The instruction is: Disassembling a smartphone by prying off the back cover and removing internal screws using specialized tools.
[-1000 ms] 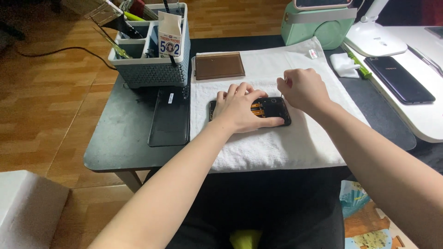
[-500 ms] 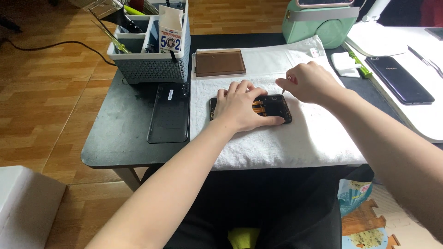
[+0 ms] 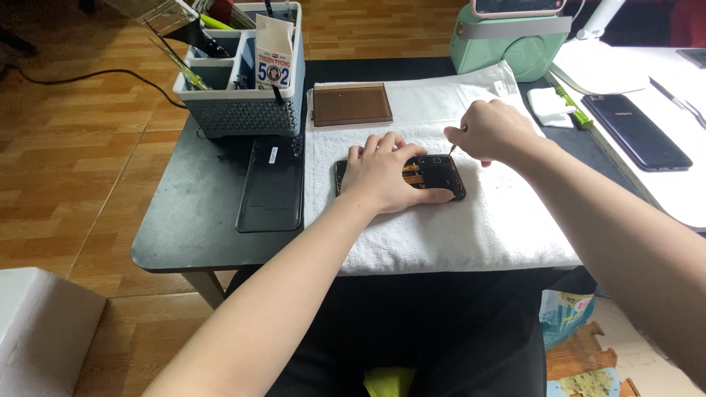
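From the head camera, my left hand point(image 3: 386, 173) lay flat and spread over the opened phone point(image 3: 434, 176), palm pressing it down, thumb along its near edge. The phone rested on a white towel point(image 3: 456, 235) spread across the dark table point(image 3: 191, 220), its back off and orange strips showing inside near my fingertips.

My right hand point(image 3: 494, 132) was closed in a pinch around a thin tool point(image 3: 452, 148), whose tip pointed down at the phone's far right corner; I could not tell whether the tip touched it.

Beyond my left hand, a brown rectangular tray point(image 3: 351, 104) sat on the towel's far edge. Left of the towel lay a dark flat panel point(image 3: 271, 184), and behind it stood a grey organizer basket point(image 3: 239, 103) holding tools and a small white carton. A mint-green device point(image 3: 515, 44) stood at the far right of the table, and another dark phone point(image 3: 636, 131) lay on the white surface beside it.
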